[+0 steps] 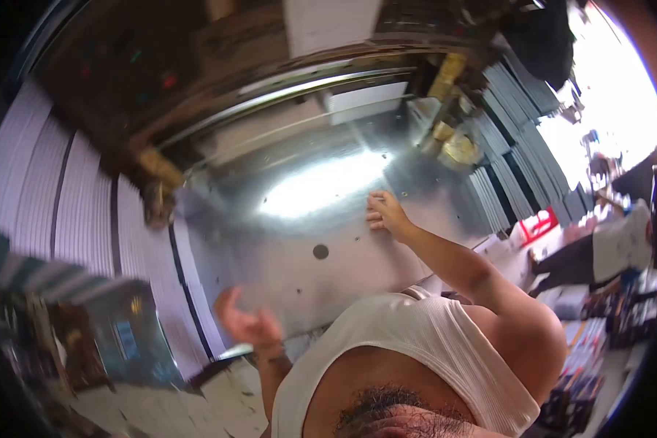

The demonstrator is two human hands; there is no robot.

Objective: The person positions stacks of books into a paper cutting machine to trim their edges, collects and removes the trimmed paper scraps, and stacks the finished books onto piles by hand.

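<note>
My right hand (388, 216) is over the shiny metal table of a machine (270, 274), fingers spread and slightly bent, with nothing visible in them. Whether its fingertips touch the metal I cannot tell. Off the table's front left side, near a tall stack of white sheets (142, 248), is my left hand (247, 320). It is blurred by motion, but the thumb and fingers look apart and no object shows between them. A white sheet or board (365, 102) lies at the back of the table, by a long metal bar (292, 91).
Stacks of grey-white sheets (518, 139) stand to the right, with a yellow roll of tape (460, 150) at the table's back right corner. Further right are a red and white container (536, 228) and another person (613, 248). Scraps litter the floor (233, 398) at lower left.
</note>
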